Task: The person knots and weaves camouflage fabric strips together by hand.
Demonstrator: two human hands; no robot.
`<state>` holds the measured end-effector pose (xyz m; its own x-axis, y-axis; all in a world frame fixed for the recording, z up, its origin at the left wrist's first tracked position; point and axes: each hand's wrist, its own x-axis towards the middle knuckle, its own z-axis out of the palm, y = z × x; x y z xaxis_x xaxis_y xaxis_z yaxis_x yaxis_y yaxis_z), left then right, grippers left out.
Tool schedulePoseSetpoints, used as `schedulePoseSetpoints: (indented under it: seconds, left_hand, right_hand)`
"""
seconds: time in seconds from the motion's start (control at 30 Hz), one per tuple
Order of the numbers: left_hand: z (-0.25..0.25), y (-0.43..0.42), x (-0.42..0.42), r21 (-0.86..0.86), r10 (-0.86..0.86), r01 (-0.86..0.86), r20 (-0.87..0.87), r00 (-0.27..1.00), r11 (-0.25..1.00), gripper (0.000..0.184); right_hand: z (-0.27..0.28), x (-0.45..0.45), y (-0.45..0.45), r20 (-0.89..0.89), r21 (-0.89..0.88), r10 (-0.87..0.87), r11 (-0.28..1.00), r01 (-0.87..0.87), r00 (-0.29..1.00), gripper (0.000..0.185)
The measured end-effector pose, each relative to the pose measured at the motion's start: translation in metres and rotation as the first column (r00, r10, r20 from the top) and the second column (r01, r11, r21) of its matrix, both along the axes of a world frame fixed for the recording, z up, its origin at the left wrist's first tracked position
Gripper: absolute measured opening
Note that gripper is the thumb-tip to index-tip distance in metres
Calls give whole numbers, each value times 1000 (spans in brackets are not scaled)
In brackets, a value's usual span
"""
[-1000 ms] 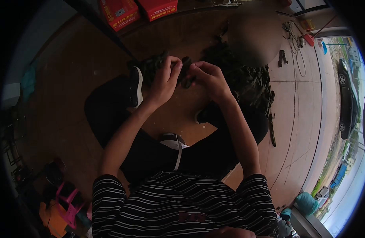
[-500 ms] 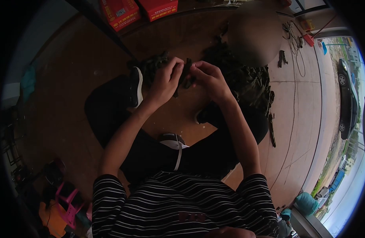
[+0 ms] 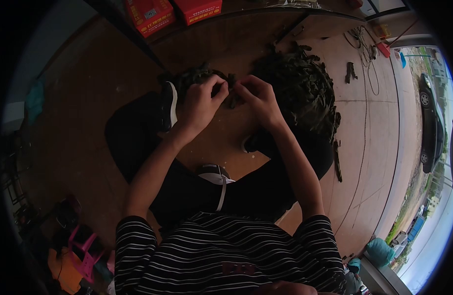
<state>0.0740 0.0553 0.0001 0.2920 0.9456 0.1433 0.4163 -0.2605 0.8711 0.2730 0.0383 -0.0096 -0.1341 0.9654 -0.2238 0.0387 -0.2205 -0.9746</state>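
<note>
My left hand (image 3: 203, 101) is closed in a pinch, thumb against the bent forefinger. Facing it across a small gap, my right hand (image 3: 260, 101) pinches too. Between the fingertips of both hands is a dark green camouflage fabric strip (image 3: 232, 100), dim and partly hidden by the fingers. Just behind my left hand lies a small heap of dark camouflage strips (image 3: 191, 76). A larger pile of ruffled camouflage fabric (image 3: 305, 83) spreads beyond my right hand and beside my right knee.
Red boxes (image 3: 152, 17) stand at the far edge. My shoe (image 3: 169, 105) is left of my left hand. Loose dark strips (image 3: 351, 72) and a thin cord (image 3: 366, 113) lie on the floor to the right. A pink plastic stool (image 3: 83, 253) is at lower left.
Both hands stay nearly in place; their grip on the strip has shifted, and less of it shows. A blurred round shape over the right pile is gone, uncovering the pile.
</note>
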Motion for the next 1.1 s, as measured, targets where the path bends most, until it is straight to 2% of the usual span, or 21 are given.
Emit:
schedulePoseSetpoints:
  seconds: [0.1,0.17,0.3,0.37,0.43,0.5,0.57,0.67,0.73,0.77,0.83,0.9,1.07,1.1]
  left_hand:
    - [-2,-2,3,-7,27,-27,-5,1000,1000,17]
    - [2,-1,3,-115,49,-48,9,999,992,17]
    - [-11,-1,5,-189,53,-37,77,996,981,17]
    - [-26,2,8,-26,74,-70,172,982,997,17]
    - [-16,3,7,-38,70,-67,106,992,997,18]
    - [-26,4,7,70,110,-111,19,994,991,20]
    - [-11,2,10,72,89,-92,42,995,993,20]
    - [-2,-6,9,98,77,-70,-64,995,993,19]
    - [-1,-6,9,133,76,-64,-82,994,989,20]
    - [-1,-7,8,189,85,-63,-111,990,980,20]
    - [-1,-11,5,253,85,-48,-137,987,966,20]
    - [-1,-12,6,298,71,-8,-202,977,955,20]
    - [-2,-10,-2,389,45,47,-224,974,920,20]
    - [-4,-10,-3,410,26,78,-242,970,909,20]
  right_hand:
    - [-8,-1,0,21,36,-34,999,33,999,26]
    - [-8,-3,-1,32,-5,-60,998,61,998,27]
    - [-9,-8,-1,87,-11,-109,994,110,990,25]
    - [-7,-15,-1,231,260,-239,949,176,943,20]
    - [-5,-18,3,264,467,-294,872,145,919,18]
    - [-3,-19,0,371,542,-291,839,48,882,18]
    - [4,-18,-3,378,513,-294,856,65,878,15]
    - [-3,-17,0,341,524,-307,847,92,888,18]
    - [-4,-14,4,274,332,-198,938,100,941,22]
    - [-1,-13,4,281,351,-212,930,105,936,22]
    - [1,-15,1,231,254,-175,961,114,957,26]
    - [-2,-16,-2,255,324,-207,939,118,945,27]
    - [9,-17,-6,73,108,-140,985,132,987,29]
    - [9,-18,-6,72,112,-138,985,130,988,29]
